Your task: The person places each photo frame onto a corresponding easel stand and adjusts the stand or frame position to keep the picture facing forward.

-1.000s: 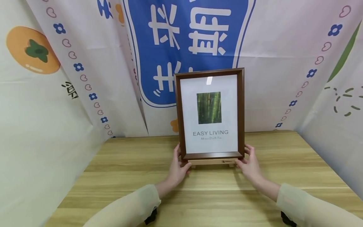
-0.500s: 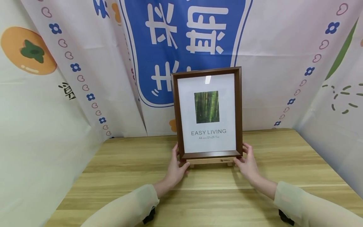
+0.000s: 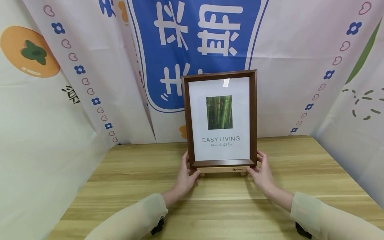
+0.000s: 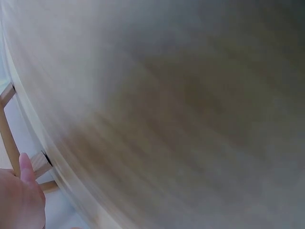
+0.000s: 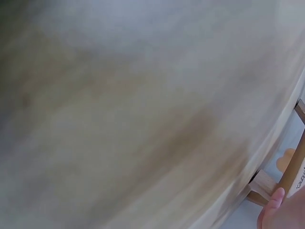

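Observation:
A brown picture frame (image 3: 222, 163) stands upright, leaning slightly back, on a small light-wood tabletop easel (image 3: 222, 170). Behind its glass is a white sheet with a bamboo picture and the words EASY LIVING. My left hand (image 3: 185, 178) grips the lower left corner, thumb on the end of the easel's ledge, fingers reaching behind the frame's side. At the lower right corner my right hand (image 3: 264, 175) holds on the same way. Both wrist views catch the easel's feet at the edge, with the left thumb (image 4: 27, 169) and the right thumb (image 5: 276, 196) against the wood.
The wood-grain table (image 3: 135, 186) stretches out on both sides of the frame. Close behind stands a white printed cloth (image 3: 282, 100) with a blue lettered panel (image 3: 168, 100). More printed cloth walls in the left and right sides.
The head view has shifted slightly. A light reflection on the glass sits further right than before. Both hands keep their hold at the lower corners, and frame and easel stand in the same place.

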`<state>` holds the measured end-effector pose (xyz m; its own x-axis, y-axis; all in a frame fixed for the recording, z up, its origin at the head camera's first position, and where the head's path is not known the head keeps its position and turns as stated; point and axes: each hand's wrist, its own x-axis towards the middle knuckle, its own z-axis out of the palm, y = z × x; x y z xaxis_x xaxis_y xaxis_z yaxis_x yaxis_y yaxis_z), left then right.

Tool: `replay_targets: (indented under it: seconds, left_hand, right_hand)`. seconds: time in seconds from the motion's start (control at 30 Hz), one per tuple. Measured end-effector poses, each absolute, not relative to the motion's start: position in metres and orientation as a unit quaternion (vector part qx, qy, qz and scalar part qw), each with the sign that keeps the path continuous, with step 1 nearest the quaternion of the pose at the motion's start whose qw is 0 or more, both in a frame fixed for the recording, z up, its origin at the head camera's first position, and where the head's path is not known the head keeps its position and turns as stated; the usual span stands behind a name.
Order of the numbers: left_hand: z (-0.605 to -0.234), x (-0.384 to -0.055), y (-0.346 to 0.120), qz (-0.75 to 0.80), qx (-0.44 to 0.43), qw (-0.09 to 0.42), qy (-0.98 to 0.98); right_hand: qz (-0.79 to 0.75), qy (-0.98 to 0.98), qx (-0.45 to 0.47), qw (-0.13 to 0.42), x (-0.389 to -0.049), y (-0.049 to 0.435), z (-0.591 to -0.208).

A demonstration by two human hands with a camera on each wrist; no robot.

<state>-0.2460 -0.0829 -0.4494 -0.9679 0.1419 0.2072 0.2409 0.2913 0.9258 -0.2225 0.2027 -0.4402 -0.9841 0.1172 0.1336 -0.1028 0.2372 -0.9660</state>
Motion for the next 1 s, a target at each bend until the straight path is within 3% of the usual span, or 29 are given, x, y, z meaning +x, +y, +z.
replay_targets:
  seconds: [1.0]
  left_hand:
    - [-0.450,-0.245,-0.084,-0.600,-0.132,0.043,-0.788]
  right_hand:
    - [0.627,-0.776,-0.003,0.065,-0.221,0.206,-0.438]
